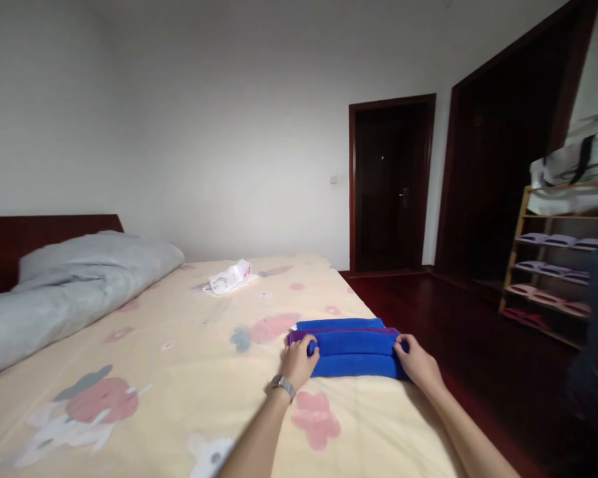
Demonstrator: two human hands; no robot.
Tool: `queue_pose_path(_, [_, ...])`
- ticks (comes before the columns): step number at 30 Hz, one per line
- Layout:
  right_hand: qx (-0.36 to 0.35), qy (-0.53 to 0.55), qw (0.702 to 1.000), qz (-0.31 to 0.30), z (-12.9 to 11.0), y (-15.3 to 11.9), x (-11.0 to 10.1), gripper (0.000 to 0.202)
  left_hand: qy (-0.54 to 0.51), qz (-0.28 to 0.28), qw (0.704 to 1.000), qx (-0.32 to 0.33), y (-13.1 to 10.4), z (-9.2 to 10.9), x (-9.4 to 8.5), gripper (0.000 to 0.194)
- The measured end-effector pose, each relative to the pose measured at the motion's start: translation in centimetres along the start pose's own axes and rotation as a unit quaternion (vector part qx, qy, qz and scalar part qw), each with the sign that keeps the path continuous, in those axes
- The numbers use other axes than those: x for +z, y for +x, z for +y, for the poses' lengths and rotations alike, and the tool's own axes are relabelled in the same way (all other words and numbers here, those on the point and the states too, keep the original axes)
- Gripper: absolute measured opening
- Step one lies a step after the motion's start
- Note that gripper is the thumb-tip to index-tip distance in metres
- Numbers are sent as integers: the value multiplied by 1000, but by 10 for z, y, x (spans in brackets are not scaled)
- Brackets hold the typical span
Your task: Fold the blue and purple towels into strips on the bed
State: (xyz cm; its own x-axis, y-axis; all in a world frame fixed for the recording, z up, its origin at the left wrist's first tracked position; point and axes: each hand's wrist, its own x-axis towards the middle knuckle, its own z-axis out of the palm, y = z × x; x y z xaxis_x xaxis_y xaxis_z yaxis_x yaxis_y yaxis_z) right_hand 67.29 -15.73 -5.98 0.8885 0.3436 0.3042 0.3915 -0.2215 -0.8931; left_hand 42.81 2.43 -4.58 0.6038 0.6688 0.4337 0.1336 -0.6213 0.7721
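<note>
A blue cloth, folded into strips, lies on the bed near its right edge. A band of purple cloth shows between its blue layers. My left hand, with a watch on the wrist, pinches the left edge of the blue cloth. At the opposite end, my right hand grips the right edge between thumb and fingers. The underside of the folded stack is hidden.
A crumpled white plastic bag lies farther back on the patterned bedsheet. Grey bedding is heaped at the left. A shoe rack stands at the right, beyond the dark red floor. A closed door is behind.
</note>
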Motion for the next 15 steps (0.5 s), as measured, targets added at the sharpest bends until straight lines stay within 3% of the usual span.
queue_pose_path(5, [-43,-164,985,-13,28,-8,16,39,264,33,963,44,-11,-13,15,19])
queue_pose_path(10, [-194,-278,941,17,25,-5,2,45,282,39,958,26,-9,-17,13,19])
queue_pose_path(12, [-253,-249,933,-49,12,-4,-8,51,260,47,964,27,-8,-21,12,19])
queue_pose_path(15, [-318,-240,890,-221,-27,-3,-5,90,211,50,976,23,-8,-28,11,21])
